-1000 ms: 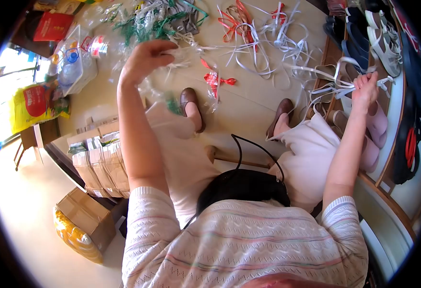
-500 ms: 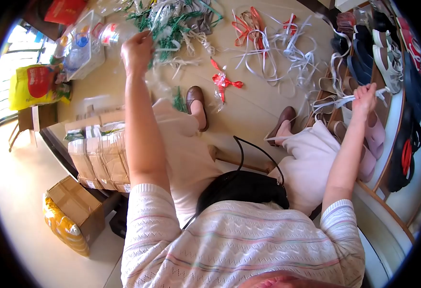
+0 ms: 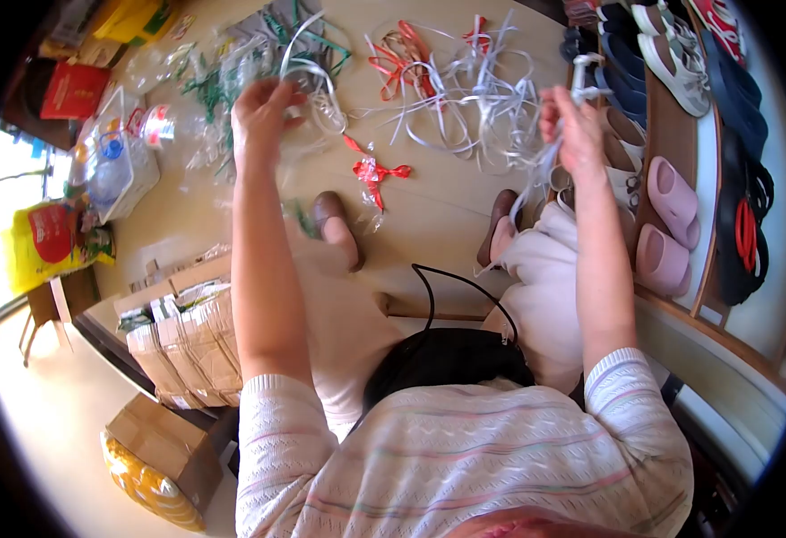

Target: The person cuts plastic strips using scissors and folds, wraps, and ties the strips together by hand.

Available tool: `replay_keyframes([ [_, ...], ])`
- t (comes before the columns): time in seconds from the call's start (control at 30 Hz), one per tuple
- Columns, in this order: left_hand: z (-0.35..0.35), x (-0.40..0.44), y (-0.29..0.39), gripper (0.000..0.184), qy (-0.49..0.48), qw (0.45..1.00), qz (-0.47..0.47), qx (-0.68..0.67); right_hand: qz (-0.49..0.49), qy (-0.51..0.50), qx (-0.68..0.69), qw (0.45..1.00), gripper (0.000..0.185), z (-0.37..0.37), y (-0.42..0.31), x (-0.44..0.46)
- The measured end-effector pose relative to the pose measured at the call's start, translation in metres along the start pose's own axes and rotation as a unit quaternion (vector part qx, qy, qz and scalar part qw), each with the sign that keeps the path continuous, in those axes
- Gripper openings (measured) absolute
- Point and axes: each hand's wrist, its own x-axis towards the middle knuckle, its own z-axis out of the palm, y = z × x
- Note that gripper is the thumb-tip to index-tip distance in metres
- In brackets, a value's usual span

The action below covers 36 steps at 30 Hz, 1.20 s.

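My left hand (image 3: 266,115), slightly blurred, is closed with its fingertips around a looped white strap (image 3: 328,106) that curls up and to the right. Below and beside it lies a tangle of green and clear plastic strips (image 3: 216,82). At the right, my right hand (image 3: 574,134) is raised with curled fingers on white ribbon (image 3: 583,79); a knotted end sticks up above the fingers and strands trail below. Just left of that hand spreads a heap of white ribbons (image 3: 492,112). Orange-red ribbons (image 3: 405,58) lie beyond, and a red knotted ribbon (image 3: 375,172) is on the floor between the hands.
A shoe rack (image 3: 653,134) stands along the right, with pink slippers (image 3: 673,204) on it. Taped cardboard bundles (image 3: 187,345) and a carton (image 3: 160,439) are at the left. Beyond them is a white basket (image 3: 133,179) with plastic bottles. A black bag (image 3: 451,366) rests on my lap.
My right hand has moved left, away from the shoe rack, with the white ribbon. A white strap loop now shows at my left hand. The view has shifted too.
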Motion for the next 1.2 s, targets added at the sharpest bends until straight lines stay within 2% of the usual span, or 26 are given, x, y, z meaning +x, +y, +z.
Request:
replay_keyframes([
  [0.13, 0.045, -0.008, -0.007, 0.017, -0.087, 0.996, 0.027, -0.003, 0.081, -0.067, 0.056, 0.993, 0.035, 0.017, 0.001, -0.004],
  [0.23, 0.081, -0.024, -0.016, 0.013, -0.164, 0.986, 0.034, -0.004, 0.119, -0.118, 0.158, 0.973, 0.036, 0.023, 0.002, -0.002],
  [0.33, 0.107, -0.043, -0.027, 0.014, -0.260, 0.965, 0.029, 0.020, 0.113, -0.152, 0.281, 0.941, 0.036, 0.020, 0.008, 0.006],
  [0.43, 0.117, -0.060, -0.028, 0.012, -0.355, 0.933, -0.007, 0.051, 0.067, -0.146, 0.335, 0.929, 0.036, 0.014, 0.002, 0.012],
  [0.47, 0.118, -0.064, -0.029, 0.013, -0.387, 0.918, -0.032, 0.084, 0.058, -0.084, 0.345, 0.933, 0.031, 0.013, -0.002, 0.012],
  [0.57, 0.113, -0.057, -0.050, 0.021, -0.462, 0.847, -0.050, 0.260, -0.024, -0.083, 0.279, 0.956, 0.028, -0.006, 0.006, 0.019],
  [0.6, 0.116, -0.062, -0.034, 0.025, -0.456, 0.831, -0.063, 0.312, -0.022, -0.015, 0.238, 0.971, 0.026, 0.007, -0.008, 0.007],
  [0.7, 0.110, -0.047, -0.027, 0.023, -0.451, 0.877, -0.120, 0.116, -0.012, -0.089, 0.116, 0.989, 0.028, 0.014, -0.006, -0.001],
  [0.77, 0.112, -0.039, -0.011, 0.024, -0.311, 0.949, -0.043, 0.039, 0.042, -0.165, 0.054, 0.984, 0.026, 0.024, -0.006, -0.009],
  [0.83, 0.114, -0.030, -0.009, 0.026, -0.260, 0.965, 0.020, 0.038, 0.088, -0.237, -0.005, 0.967, 0.026, 0.035, -0.001, -0.017],
  [0.9, 0.122, -0.034, -0.005, 0.028, -0.262, 0.963, 0.057, -0.011, 0.120, -0.299, -0.062, 0.945, 0.027, 0.046, 0.004, -0.025],
  [0.93, 0.125, -0.038, -0.001, 0.030, -0.269, 0.962, 0.031, 0.022, 0.139, -0.321, -0.076, 0.934, 0.025, 0.051, 0.004, -0.028],
  [0.97, 0.130, -0.041, -0.004, 0.027, -0.261, 0.965, 0.025, -0.015, 0.143, -0.336, -0.092, 0.927, 0.025, 0.056, 0.006, -0.032],
  [1.03, 0.129, -0.041, -0.010, 0.021, -0.266, 0.962, -0.057, -0.019, 0.147, -0.358, -0.124, 0.914, 0.024, 0.062, 0.009, -0.036],
  [1.07, 0.127, -0.042, -0.010, 0.019, -0.268, 0.961, -0.060, -0.034, 0.149, -0.363, -0.133, 0.910, 0.026, 0.063, 0.010, -0.037],
  [1.2, 0.123, -0.043, -0.010, 0.014, -0.309, 0.947, -0.050, -0.064, 0.110, -0.369, -0.059, 0.921, 0.028, 0.065, 0.014, -0.036],
])
